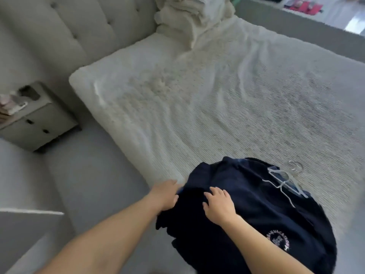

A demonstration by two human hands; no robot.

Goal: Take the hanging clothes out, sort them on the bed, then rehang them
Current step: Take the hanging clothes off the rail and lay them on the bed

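Dark navy clothes [256,210] lay heaped at the near corner of the bed [197,107], white hangers [284,184] on top. My right hand [218,204] pressed flat on them, fingers spread. My left hand [165,194] gripped the pile's edge.

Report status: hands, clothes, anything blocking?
Left hand grips dark clothes edge; right hand flat on top. Pile on bed, hangers attached. Nothing blocking.

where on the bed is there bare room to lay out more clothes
The bedspread lies bare between the folded blanket stack by the headboard and the navy clothes pile. The near corner is crowded: the pile, its white hangers and both hands.
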